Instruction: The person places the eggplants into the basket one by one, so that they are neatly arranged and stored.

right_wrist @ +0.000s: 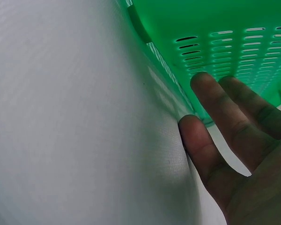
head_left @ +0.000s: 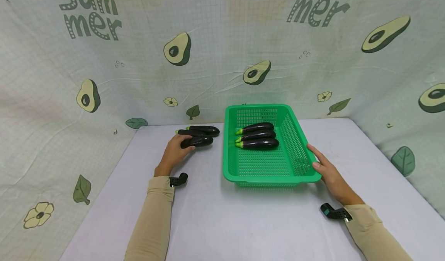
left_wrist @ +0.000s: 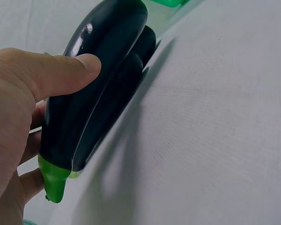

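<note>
My left hand [head_left: 174, 152] grips a dark purple eggplant [left_wrist: 107, 35] between thumb and fingers, its green stem end pointing down in the left wrist view. Right behind it lie a second eggplant [head_left: 190, 132] and a third eggplant [head_left: 209, 129], close together left of a green plastic basket [head_left: 267, 178]. Three eggplants [head_left: 259, 144] lie side by side in the basket, green caps toward the left. At the basket's right side, my right hand [head_left: 330, 174] touches it; fairly straight fingers rest against the slotted wall in the right wrist view.
A white cloth covers the table [head_left: 243, 226]. Behind it hangs a printed curtain [head_left: 215, 33] with avocados, leaves and lettering. A black wrist camera [head_left: 179, 179] sits on the left wrist, and another wrist camera [head_left: 333, 211] on the right.
</note>
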Demonstrator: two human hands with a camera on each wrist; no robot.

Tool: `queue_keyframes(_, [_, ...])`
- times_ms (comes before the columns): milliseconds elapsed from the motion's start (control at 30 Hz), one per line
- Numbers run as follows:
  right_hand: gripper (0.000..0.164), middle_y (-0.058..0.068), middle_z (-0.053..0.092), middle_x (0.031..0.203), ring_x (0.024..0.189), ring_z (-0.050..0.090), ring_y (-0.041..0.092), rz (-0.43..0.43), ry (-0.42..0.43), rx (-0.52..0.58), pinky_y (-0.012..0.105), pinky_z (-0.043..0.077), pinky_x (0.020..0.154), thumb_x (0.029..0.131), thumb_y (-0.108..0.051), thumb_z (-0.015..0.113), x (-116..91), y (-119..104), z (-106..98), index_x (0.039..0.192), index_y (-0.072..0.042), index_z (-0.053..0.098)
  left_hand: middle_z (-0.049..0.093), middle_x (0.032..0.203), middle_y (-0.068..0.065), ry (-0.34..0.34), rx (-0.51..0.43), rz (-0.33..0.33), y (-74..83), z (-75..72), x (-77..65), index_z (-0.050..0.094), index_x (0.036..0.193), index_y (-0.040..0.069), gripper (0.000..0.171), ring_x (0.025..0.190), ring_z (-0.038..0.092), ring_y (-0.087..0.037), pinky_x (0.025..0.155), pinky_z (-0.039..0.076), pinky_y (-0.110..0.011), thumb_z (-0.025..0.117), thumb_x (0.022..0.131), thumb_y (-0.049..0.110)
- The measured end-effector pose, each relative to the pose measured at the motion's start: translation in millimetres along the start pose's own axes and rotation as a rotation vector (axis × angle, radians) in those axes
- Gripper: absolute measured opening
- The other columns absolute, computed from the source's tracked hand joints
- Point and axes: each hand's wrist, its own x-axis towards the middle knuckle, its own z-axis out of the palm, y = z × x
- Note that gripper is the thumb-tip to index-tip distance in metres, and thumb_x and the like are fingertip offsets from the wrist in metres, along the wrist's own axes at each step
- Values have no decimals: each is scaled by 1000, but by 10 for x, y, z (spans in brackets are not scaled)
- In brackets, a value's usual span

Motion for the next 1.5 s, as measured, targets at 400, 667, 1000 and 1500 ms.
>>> queue_keyframes(400, [55, 28, 14, 159, 119, 46, 1, 9, -1, -4, 13, 39, 90, 111, -21, 29, 4, -7, -5, 163, -25, 13, 60, 127, -11, 17, -32, 40, 63, -23, 1, 66, 128, 8, 44, 121, 54, -28, 104, 41, -49, 77, 90, 27])
queue_keyframes(667, [55, 27, 15, 158, 119, 45, 1, 13, 1, -7, 13, 40, 90, 111, -21, 30, 6, -5, -6, 163, -25, 13, 61, 127, -9, 25, -48, 60, 117, -52, 21, 66, 130, 11, 45, 120, 55, -27, 101, 45, -48, 76, 92, 34])
queue_keyframes(1000, [55, 27, 15, 159, 119, 46, 1, 15, 2, -16, 13, 40, 90, 111, -22, 30, 3, -13, -5, 163, -25, 12, 62, 124, -9, 40, -109, 69, 210, -77, 8, 65, 131, 11, 47, 112, 59, -27, 96, 48, -46, 73, 93, 39])
queue_keyframes(1500, [55, 28, 15, 159, 120, 44, 1, 6, 3, -17, 13, 40, 90, 111, -21, 30, 4, -6, -5, 163, -24, 13, 65, 122, -5, 6, -302, 60, 479, -184, 17, 66, 131, 14, 53, 104, 62, -23, 85, 51, -43, 70, 92, 50])
